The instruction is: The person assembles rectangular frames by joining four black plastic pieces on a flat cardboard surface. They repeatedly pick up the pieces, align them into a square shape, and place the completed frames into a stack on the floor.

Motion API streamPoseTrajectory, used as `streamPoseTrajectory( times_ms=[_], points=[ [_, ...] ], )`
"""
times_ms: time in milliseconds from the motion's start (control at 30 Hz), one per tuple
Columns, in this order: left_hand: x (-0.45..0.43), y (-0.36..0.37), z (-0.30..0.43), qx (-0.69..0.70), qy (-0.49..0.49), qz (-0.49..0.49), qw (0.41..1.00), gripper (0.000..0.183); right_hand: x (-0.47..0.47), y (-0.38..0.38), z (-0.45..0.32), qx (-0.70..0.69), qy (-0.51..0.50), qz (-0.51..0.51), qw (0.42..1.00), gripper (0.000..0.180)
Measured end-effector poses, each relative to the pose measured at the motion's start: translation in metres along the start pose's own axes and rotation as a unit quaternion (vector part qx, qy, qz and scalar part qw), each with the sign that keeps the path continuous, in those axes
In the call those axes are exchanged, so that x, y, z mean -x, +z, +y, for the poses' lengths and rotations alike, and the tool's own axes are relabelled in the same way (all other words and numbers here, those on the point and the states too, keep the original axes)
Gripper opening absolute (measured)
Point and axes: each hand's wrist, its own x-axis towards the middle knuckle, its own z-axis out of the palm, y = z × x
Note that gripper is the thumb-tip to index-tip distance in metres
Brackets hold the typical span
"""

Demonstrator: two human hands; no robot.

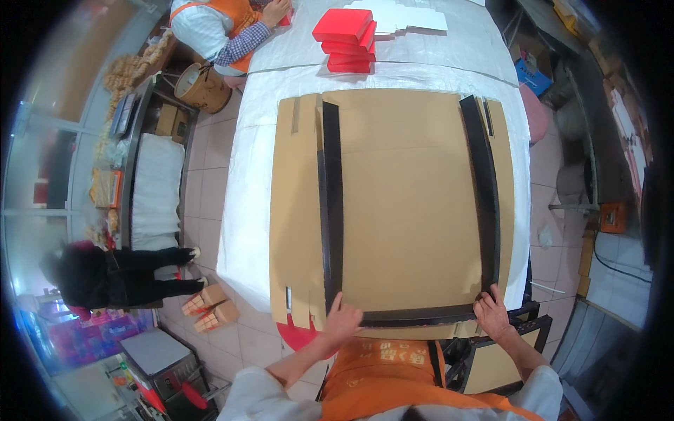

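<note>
A large flat sheet of brown cardboard (405,210) with slots along its sides lies on the covered table. Black strips stand along its left (333,210), right (487,200) and near (416,316) sides; the far side has no strip. My left hand (343,316) holds the near left corner, where the left and near strips meet. With my right hand (492,313) I grip the near right corner, fingertips on the end of the right strip. The undersides of both corners are hidden.
Red boxes (345,42) are stacked beyond the cardboard, beside flat white sheets (421,20) on the white table cover (247,173). A co-worker (226,31) is at the far left. Another person (126,273) stands by the left shelf. Black-edged panels (503,363) stand low right.
</note>
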Motion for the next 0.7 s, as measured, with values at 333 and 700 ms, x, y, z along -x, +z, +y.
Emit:
streamPoseTrajectory(
  times_ms=[333,700],
  points=[
    [0.017,-0.012,-0.021,-0.015,-0.007,-0.032,0.999,0.039,0.008,0.013,-0.004,-0.071,0.04,-0.063,0.995,0.051],
    [0.016,-0.044,-0.058,0.14,0.027,0.07,0.987,0.043,-0.004,-0.038,0.03,-0.203,0.118,-0.015,0.972,0.059]
  ],
)
